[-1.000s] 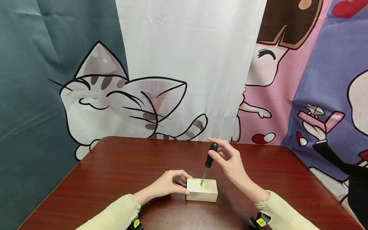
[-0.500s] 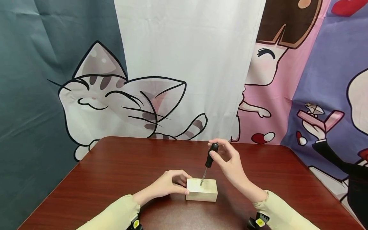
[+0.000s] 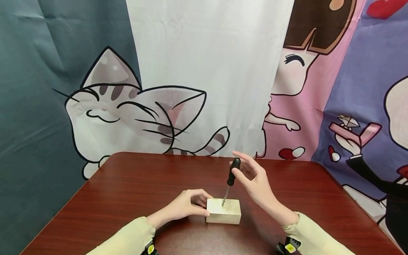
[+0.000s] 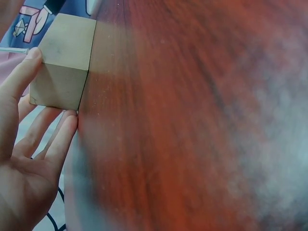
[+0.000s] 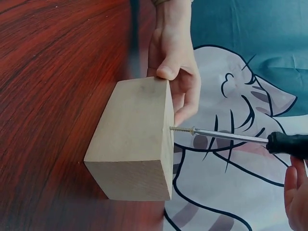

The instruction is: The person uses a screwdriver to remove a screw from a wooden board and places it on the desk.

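A pale wooden block (image 3: 224, 214) lies on the table, and my left hand (image 3: 187, 204) grips its left end between thumb and fingers. In the left wrist view the thumb presses one side of the block and the fingertips the opposite side. A brass-coloured screw (image 5: 182, 129) stands partly sunk in the block's top face. The tip of a black-handled screwdriver (image 3: 233, 172) meets the screw head, its shaft leaning slightly right. Above the block, my right hand (image 3: 255, 180) pinches the handle, thumb on the near side and index finger raised past the handle's end.
The dark red wooden table (image 3: 153, 173) reaches back to a cartoon-printed curtain (image 3: 207, 71). Each wrist carries a strapped black camera, such as the right wrist camera (image 3: 288, 245). Dark cables (image 4: 55, 221) hang beyond the table edge in the left wrist view.
My right index finger curls in over the handle's end, then straightens upward. The screwdriver handle tips slightly left. Block and left hand stay in place.
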Motion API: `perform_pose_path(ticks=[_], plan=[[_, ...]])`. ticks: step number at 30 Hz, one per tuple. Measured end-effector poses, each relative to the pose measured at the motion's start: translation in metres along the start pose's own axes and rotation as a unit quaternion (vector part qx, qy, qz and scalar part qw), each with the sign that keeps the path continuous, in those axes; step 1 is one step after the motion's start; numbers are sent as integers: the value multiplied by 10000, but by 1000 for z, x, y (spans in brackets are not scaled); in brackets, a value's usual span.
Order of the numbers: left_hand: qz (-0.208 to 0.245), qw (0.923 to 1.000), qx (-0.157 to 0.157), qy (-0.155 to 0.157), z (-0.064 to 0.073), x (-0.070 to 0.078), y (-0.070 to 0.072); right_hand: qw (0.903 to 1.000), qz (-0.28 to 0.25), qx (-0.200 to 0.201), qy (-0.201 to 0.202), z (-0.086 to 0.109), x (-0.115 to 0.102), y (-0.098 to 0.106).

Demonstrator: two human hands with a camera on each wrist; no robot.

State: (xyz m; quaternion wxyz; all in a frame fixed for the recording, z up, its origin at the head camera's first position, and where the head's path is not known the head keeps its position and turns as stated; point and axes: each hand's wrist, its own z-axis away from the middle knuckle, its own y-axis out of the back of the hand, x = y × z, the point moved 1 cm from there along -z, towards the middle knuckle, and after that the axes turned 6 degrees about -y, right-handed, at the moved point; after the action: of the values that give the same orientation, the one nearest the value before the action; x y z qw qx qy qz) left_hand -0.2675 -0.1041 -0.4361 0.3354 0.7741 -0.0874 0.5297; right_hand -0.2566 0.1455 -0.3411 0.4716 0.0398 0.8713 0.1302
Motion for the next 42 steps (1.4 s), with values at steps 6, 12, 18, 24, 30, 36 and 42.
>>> perform_pose_path(ticks=[6,12,18,24,30,36,42], plan=[[30,10000,9,52,2,0,0,9998,-122,-168,81,0,4,-2],[38,10000,-7,24,1,1,0,9987,336,369,-64,-1,3,-4],[23,10000,5,74,1,1,0,9994,208,226,-177,-2,1,-2],[57,10000,-6,45,0,-1,0,9996,-113,-272,-15,-4,3,0],[35,10000,10,-8,-1,-1,0,9998,-108,-6,-168,-4,2,0],[3,10000,3,-3,0,0,0,9989,204,259,-331,-4,2,3],[-7,10000,-5,-8,0,-1,-1,9999,4,17,-126,-4,3,5]])
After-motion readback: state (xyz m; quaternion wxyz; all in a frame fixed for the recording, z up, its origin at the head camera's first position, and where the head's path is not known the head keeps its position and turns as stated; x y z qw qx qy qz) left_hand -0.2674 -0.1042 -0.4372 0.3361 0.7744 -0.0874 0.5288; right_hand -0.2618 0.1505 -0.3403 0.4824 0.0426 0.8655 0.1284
